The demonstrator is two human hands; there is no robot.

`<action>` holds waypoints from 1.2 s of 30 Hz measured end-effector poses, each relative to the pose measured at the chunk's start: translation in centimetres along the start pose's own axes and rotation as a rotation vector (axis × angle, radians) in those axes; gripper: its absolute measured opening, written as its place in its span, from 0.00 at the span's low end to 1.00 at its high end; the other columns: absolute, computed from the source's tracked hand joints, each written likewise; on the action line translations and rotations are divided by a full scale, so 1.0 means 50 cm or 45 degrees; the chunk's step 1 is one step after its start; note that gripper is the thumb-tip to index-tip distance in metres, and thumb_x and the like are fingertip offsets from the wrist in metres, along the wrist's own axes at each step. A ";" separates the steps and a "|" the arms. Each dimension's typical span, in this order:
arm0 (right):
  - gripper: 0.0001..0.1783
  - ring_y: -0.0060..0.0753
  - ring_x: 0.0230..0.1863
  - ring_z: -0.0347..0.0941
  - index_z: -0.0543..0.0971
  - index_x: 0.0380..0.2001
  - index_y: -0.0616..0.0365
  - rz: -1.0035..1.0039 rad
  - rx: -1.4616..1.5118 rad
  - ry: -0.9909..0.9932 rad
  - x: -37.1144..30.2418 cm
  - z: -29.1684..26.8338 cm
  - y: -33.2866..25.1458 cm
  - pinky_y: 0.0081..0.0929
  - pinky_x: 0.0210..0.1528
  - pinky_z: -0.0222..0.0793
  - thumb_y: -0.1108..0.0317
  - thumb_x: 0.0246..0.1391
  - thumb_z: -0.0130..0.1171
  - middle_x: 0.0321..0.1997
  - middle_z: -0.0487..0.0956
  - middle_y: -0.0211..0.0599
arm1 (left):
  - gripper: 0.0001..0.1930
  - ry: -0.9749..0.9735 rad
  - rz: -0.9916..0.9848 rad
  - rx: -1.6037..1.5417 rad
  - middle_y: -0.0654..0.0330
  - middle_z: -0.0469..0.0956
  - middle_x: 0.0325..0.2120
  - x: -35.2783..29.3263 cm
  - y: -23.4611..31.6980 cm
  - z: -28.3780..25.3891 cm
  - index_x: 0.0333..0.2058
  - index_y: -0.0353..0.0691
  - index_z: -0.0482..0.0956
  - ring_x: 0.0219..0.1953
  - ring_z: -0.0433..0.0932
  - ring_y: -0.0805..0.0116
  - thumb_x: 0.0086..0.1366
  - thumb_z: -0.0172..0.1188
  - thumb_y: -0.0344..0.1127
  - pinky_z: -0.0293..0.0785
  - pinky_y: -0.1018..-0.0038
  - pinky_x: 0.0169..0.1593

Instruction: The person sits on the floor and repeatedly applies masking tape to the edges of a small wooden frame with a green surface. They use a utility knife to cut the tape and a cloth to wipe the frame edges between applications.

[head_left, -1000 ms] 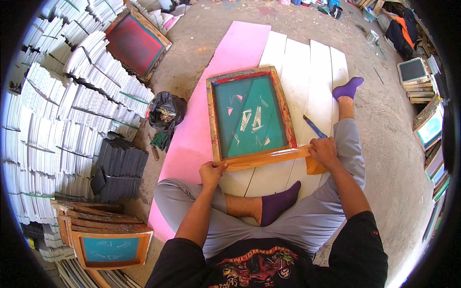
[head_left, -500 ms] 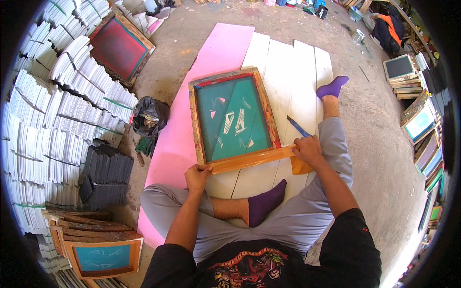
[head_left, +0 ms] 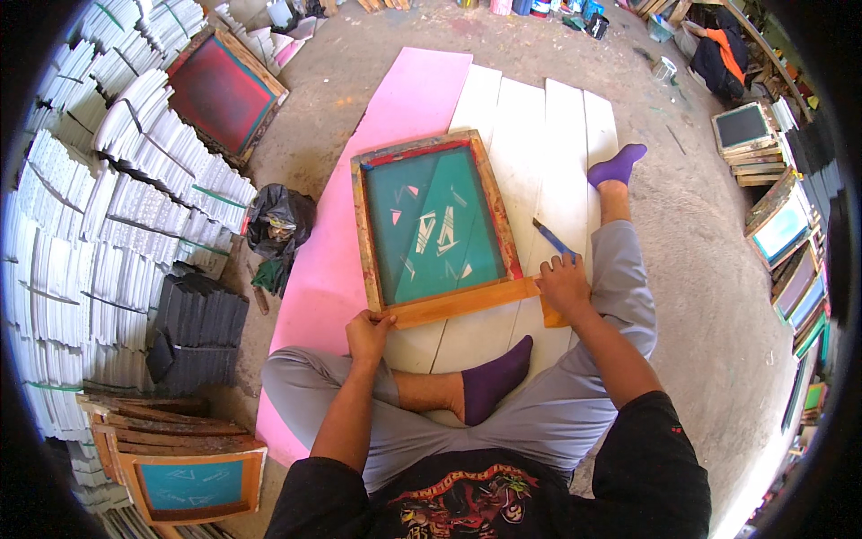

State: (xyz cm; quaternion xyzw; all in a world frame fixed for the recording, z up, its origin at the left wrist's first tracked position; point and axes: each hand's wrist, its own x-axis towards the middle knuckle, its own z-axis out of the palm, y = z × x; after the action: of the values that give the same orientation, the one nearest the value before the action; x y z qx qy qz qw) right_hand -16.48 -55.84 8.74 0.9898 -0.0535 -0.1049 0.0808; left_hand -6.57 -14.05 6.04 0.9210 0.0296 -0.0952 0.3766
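Note:
A wooden screen-printing frame with green mesh and pale cut-out shapes lies on the boards before me. A strip of brown adhesive tape runs along its near edge. My left hand pinches the strip's left end at the frame's near left corner. At the near right corner, my right hand is closed on the tape's other end. An orange-brown piece of tape shows below that hand; whether it is the roll is hidden. A blue-handled cutter lies just beyond my right fingers.
White boards and a pink sheet lie under the frame. Bundled white stacks and a black plastic bag are on the left. More screen frames stand at lower left and along the right.
My right hand has shifted slightly left and nearer, and the tape strip now lies closer along the frame's near edge. My left hand stays at the corner. The view has shifted a little.

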 end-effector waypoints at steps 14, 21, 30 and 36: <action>0.46 0.49 0.79 0.47 0.62 0.71 0.59 -0.319 0.081 0.179 -0.062 0.017 -0.064 0.57 0.77 0.40 0.37 0.62 0.53 0.76 0.59 0.53 | 0.15 -0.031 -0.089 0.002 0.48 0.85 0.24 -0.001 0.027 -0.010 0.29 0.31 0.85 0.26 0.83 0.58 0.53 0.79 0.39 0.78 0.65 0.35; 0.22 0.50 0.59 0.75 0.77 0.48 0.59 0.396 0.537 0.084 0.104 -0.057 0.020 0.46 0.58 0.74 0.58 0.57 0.68 0.49 0.80 0.45 | 0.17 -0.029 -0.075 0.072 0.48 0.84 0.24 0.006 0.012 -0.012 0.29 0.32 0.85 0.26 0.83 0.58 0.52 0.80 0.41 0.78 0.64 0.35; 0.20 0.51 0.60 0.75 0.73 0.53 0.56 0.643 0.434 -0.188 0.195 0.060 0.103 0.51 0.58 0.76 0.60 0.61 0.61 0.55 0.78 0.47 | 0.18 -0.069 -0.053 0.039 0.47 0.84 0.24 0.009 0.009 -0.010 0.28 0.31 0.86 0.27 0.84 0.57 0.52 0.80 0.41 0.78 0.63 0.36; 0.14 0.59 0.52 0.78 0.73 0.49 0.60 0.510 0.588 0.074 0.172 0.030 0.121 0.55 0.52 0.76 0.64 0.65 0.54 0.53 0.77 0.55 | 0.17 -0.059 0.031 0.001 0.49 0.85 0.23 0.013 -0.009 -0.004 0.28 0.31 0.86 0.25 0.84 0.61 0.53 0.78 0.42 0.79 0.64 0.34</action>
State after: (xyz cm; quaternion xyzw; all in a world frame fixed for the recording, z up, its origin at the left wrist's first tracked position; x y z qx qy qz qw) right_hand -8.99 -63.03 6.63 0.9543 -0.2677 -0.0437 -0.1256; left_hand -5.94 -13.60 5.74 0.9189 0.0098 -0.1119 0.3780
